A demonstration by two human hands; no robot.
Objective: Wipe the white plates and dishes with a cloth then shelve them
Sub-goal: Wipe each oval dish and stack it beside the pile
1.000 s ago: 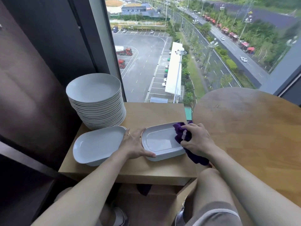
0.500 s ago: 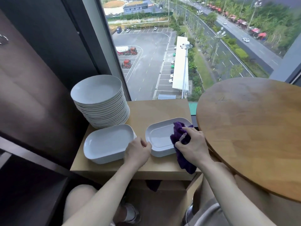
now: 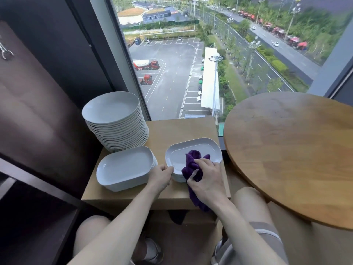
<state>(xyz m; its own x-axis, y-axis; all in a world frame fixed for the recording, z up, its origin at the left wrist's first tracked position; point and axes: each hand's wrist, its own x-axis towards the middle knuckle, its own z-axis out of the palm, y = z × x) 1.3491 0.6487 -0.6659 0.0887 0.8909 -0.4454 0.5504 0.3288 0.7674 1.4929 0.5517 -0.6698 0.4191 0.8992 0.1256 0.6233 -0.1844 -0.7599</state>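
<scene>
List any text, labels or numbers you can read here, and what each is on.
Nothing is readable.
Red sign on the distant building outside: too small and blurred to read.
Wiped dish, second dish, plate stack, purple cloth: no markings visible.

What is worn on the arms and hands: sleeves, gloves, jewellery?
Nothing: no sleeves show anywhere up to the frame edge. The left hand and right hand have no gloves, and no watch or ring is visible.
</scene>
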